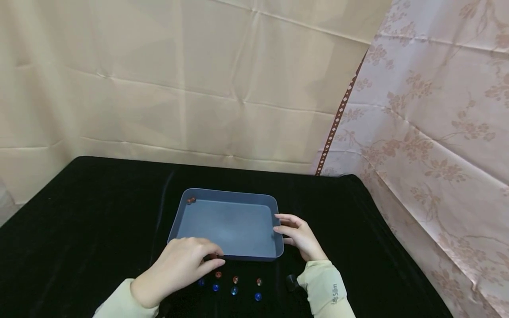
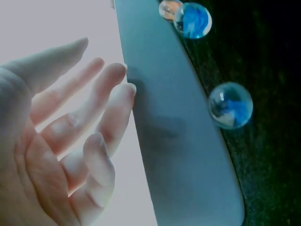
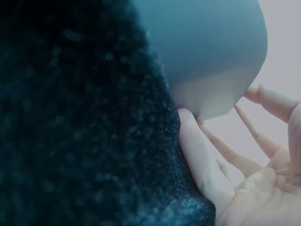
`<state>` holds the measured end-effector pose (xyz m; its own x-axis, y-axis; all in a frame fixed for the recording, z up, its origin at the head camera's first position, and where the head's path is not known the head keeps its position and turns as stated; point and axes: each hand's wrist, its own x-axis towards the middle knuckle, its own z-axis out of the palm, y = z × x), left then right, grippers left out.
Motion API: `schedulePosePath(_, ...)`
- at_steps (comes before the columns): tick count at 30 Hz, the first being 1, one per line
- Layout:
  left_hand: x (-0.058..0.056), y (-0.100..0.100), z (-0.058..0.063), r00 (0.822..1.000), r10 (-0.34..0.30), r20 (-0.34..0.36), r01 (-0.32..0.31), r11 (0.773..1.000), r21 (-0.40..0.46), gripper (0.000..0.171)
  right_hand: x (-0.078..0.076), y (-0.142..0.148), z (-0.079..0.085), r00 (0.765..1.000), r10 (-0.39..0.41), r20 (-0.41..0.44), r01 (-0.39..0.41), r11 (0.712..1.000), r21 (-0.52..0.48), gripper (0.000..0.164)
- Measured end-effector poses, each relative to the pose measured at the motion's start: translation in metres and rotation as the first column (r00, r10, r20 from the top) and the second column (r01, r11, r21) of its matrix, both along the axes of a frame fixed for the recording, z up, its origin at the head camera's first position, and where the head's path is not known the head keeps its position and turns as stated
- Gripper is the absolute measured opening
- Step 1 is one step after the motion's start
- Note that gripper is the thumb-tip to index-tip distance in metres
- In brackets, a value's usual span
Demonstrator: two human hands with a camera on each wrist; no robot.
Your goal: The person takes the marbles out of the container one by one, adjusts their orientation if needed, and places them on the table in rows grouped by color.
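A blue-grey rectangular tray stands on the black cloth, with two reddish-brown glass marbles in its far left corner. My left hand hovers at the tray's near left edge, and its loosely bent fingers hold nothing in the left wrist view. Along the tray's right side, my right hand touches the wall and rim with fairly straight fingertips. In front of the tray lie three orange marbles and several blue marbles. Seen close up, a clear marble with a blue swirl lies beside the wall.
Black velvety cloth covers the table. A cream curtain hangs behind it, and a pink floral curtain hangs on the right. A small black object shows by the right sleeve.
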<state>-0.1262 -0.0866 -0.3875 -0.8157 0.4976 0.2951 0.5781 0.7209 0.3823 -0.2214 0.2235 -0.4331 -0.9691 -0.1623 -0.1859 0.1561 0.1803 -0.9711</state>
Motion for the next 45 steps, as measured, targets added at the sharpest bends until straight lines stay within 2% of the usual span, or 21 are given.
schedulePosePath(4, -0.001, 0.000, -0.001, 0.999, 0.034, -0.016, -0.034, 0.999, 0.016, 0.007, 0.001, 0.001, 0.000, 1.000, -0.007, -0.005, 0.007, 1.000, 0.001, 0.045)
schedulePosePath(11, -0.004, -0.002, -0.002, 0.999, 0.038, 0.033, -0.040, 0.997, 0.068, 0.012, 0.001, 0.001, -0.001, 1.000, -0.008, 0.008, 0.008, 1.000, -0.002, 0.045)
schedulePosePath(18, -0.012, -0.009, 0.001, 0.993, 0.082, 0.084, -0.088, 0.993, 0.078, 0.011, -0.001, 0.000, 0.000, 1.000, -0.002, 0.004, 0.002, 1.000, -0.004, 0.045)
schedulePosePath(25, -0.027, -0.018, 0.004, 0.989, 0.110, 0.097, -0.115, 0.992, 0.044, 0.010, 0.000, 0.000, 0.000, 1.000, -0.006, 0.003, 0.006, 1.000, -0.001, 0.044)
schedulePosePath(32, -0.050, -0.026, 0.009, 0.987, 0.106, 0.118, -0.111, 0.993, 0.041, 0.012, 0.000, 0.000, 0.001, 1.000, -0.015, 0.005, 0.015, 1.000, 0.004, 0.044)
schedulePosePath(37, -0.065, -0.030, 0.006, 0.987, 0.142, 0.072, -0.142, 0.990, -0.006, 0.014, 0.000, -0.001, 0.000, 1.000, -0.007, -0.005, 0.007, 1.000, -0.003, 0.044)
schedulePosePath(45, -0.081, -0.032, -0.002, 0.983, 0.182, 0.011, -0.181, 0.981, -0.074, 0.014, 0.000, 0.000, -0.001, 1.000, -0.006, -0.013, 0.006, 1.000, -0.015, 0.044)
